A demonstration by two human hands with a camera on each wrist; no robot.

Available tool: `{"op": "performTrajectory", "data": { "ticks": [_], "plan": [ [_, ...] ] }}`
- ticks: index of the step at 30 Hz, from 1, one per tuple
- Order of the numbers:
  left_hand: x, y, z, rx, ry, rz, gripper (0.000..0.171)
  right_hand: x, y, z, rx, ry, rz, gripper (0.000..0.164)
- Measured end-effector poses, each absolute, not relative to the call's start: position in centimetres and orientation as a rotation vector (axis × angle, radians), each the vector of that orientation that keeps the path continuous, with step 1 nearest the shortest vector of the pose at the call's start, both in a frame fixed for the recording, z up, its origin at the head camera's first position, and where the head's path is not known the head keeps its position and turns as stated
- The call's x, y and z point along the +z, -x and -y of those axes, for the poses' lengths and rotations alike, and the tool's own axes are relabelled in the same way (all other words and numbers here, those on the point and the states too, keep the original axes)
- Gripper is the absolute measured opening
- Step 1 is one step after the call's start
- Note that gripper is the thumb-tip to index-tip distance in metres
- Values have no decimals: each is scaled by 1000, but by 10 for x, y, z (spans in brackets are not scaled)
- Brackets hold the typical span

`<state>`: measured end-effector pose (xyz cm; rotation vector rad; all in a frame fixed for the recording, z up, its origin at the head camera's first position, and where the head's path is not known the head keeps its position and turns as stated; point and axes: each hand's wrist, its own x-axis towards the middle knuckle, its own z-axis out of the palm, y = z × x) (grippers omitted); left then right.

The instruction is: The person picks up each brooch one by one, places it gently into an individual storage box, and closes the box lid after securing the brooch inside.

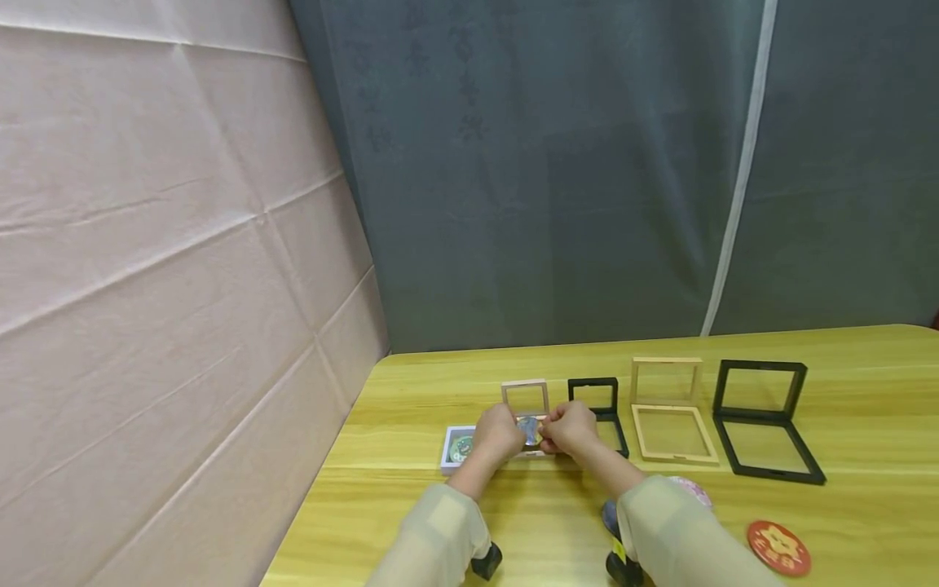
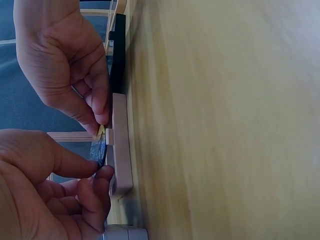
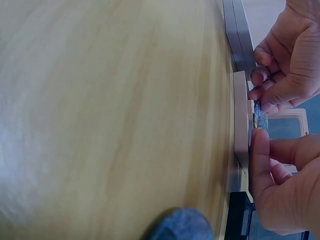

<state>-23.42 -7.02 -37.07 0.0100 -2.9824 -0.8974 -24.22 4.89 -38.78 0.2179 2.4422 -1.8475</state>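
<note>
A small round badge with a blue and yellow picture (image 1: 529, 429) is held between both hands, just over the lower half of an open pink display frame (image 1: 525, 383). My left hand (image 1: 497, 434) pinches its left edge between thumb and finger. On the opposite edge, my right hand (image 1: 574, 428) pinches it the same way. From the left wrist view, the badge (image 2: 99, 147) appears nearly edge-on, tilted beside the frame's pink side wall (image 2: 122, 145). The right wrist view shows the badge (image 3: 261, 117) between both sets of fingertips. Fingers partly cover the frame's lower half.
Left of the hands lies a closed white frame (image 1: 445, 459) containing a green badge (image 1: 460, 447). To the right stand open frames: small black (image 1: 592, 381), light wood (image 1: 666, 359), large black (image 1: 761, 366). A red badge (image 1: 779, 548), pink badge (image 1: 692, 491) and dark blue badge (image 3: 182, 225) lie nearer.
</note>
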Motion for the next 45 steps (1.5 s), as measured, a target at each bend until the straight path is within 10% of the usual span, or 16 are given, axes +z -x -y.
{"op": "performTrajectory", "data": {
  "ticks": [45],
  "plan": [
    [-374,241,62,-490,-28,3037,15,-389,246,-47,-1596,-33,-2702,19]
  ]
}}
